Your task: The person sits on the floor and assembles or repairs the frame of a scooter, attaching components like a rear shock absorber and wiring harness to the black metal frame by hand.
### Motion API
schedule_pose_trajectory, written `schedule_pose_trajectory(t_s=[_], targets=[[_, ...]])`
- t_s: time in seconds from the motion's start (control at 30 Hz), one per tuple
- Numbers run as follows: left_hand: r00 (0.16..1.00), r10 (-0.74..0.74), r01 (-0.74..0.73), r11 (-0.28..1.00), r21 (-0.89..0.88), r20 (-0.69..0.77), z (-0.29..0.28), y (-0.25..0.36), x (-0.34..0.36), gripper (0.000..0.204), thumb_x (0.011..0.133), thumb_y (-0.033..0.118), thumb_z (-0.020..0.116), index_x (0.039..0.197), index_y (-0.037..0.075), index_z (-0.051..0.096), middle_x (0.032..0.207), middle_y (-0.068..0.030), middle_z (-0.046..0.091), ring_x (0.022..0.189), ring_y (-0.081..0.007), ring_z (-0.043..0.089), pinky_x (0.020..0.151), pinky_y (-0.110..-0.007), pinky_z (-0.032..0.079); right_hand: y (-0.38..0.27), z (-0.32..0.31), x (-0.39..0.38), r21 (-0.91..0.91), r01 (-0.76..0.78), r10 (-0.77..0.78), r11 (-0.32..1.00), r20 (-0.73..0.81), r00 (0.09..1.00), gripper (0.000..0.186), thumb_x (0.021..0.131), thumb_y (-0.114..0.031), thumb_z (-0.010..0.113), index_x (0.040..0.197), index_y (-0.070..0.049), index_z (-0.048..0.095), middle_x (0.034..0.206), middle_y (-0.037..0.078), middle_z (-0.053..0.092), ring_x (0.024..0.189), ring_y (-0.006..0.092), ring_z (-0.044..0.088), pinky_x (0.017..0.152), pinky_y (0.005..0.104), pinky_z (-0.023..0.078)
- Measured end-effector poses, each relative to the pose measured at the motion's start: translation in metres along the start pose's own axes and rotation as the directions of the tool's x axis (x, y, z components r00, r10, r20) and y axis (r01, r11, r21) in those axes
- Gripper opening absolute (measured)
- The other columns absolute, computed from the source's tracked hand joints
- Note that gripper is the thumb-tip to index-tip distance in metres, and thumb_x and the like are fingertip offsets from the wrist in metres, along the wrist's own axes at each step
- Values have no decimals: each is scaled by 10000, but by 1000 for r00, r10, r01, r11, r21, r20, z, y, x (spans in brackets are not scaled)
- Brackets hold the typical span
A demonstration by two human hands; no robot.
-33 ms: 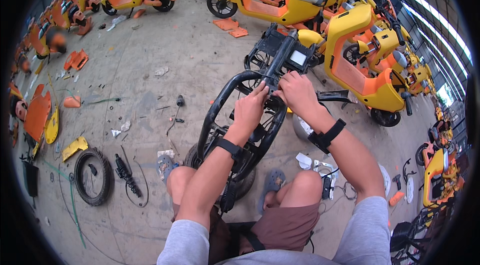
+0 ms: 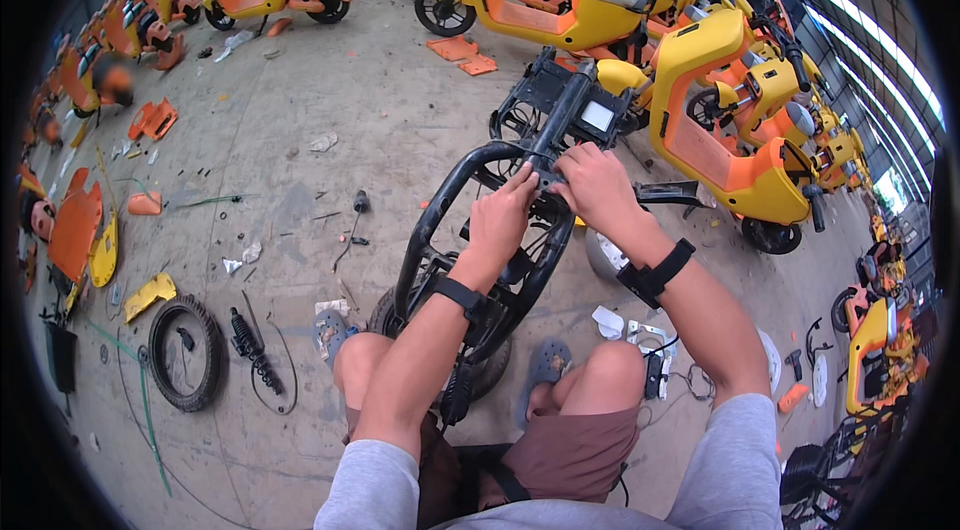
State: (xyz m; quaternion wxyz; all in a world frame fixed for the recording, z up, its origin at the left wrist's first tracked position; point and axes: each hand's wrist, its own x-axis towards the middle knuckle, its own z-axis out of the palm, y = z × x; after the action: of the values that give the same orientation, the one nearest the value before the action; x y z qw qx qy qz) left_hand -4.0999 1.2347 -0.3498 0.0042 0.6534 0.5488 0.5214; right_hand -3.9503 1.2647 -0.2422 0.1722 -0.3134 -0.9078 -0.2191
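Note:
Between my knees stands a stripped black scooter frame [image 2: 412, 220], its looped tubes joining a central tube [image 2: 557, 120]. My left hand [image 2: 502, 215] is closed at the near end of that tube, its fingertips pressed together against the metal. Just to the right, my right hand [image 2: 598, 185] is curled, thumb and fingers pinched at the same joint. Anything small between the right fingertips is hidden. A black box-like holder [image 2: 545, 85] and a pale square panel [image 2: 597, 115] sit beyond my hands on the frame.
A yellow and orange scooter [image 2: 690, 130] stands close on the right, with rows of others behind. On the floor at left lie a tire [image 2: 188, 354], a shock absorber [image 2: 256, 350] and a yellow panel [image 2: 150, 297]. Cables and a white bracket [image 2: 650, 335] lie near my right knee.
My right hand has shifted very slightly at the joint. My left hand and the frame look the same.

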Motion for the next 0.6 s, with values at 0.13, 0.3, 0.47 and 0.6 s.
schedule_pose_trajectory(t_s=[0.13,0.3,0.47,0.6], targets=[[1000,-16,16,1000,0,21,2,4,1,210,850,171,691,1050,116,725,1156,-36,679,774,-299,684,626,-368,546,8,3,-2,10,11,-12,1000,82,997,201,771,-258,724,847,-77,683,878,44,629,939,218,579,783,344,451],[1000,-2,2,1000,6,13,1,0,1,221,852,182,689,1063,127,723,1163,-20,678,765,-289,685,621,-366,545,1,5,-2,-160,27,-13,987,85,996,194,767,-258,723,849,-89,675,888,41,627,945,212,581,786,345,445],[1000,5,-5,1000,12,4,2,1,2,222,856,187,684,1066,125,721,1165,-21,678,769,-292,685,626,-366,544,2,9,-4,-141,30,-21,990,66,998,208,762,-272,724,856,-94,671,887,38,627,953,218,579,790,358,444],[1000,-4,3,1000,24,18,0,2,1,220,855,183,683,1062,119,722,1166,-28,677,776,-290,687,632,-364,545,-5,5,0,-205,-17,36,979,92,995,216,773,-293,713,847,-96,664,892,33,623,960,214,570,796,344,436]])
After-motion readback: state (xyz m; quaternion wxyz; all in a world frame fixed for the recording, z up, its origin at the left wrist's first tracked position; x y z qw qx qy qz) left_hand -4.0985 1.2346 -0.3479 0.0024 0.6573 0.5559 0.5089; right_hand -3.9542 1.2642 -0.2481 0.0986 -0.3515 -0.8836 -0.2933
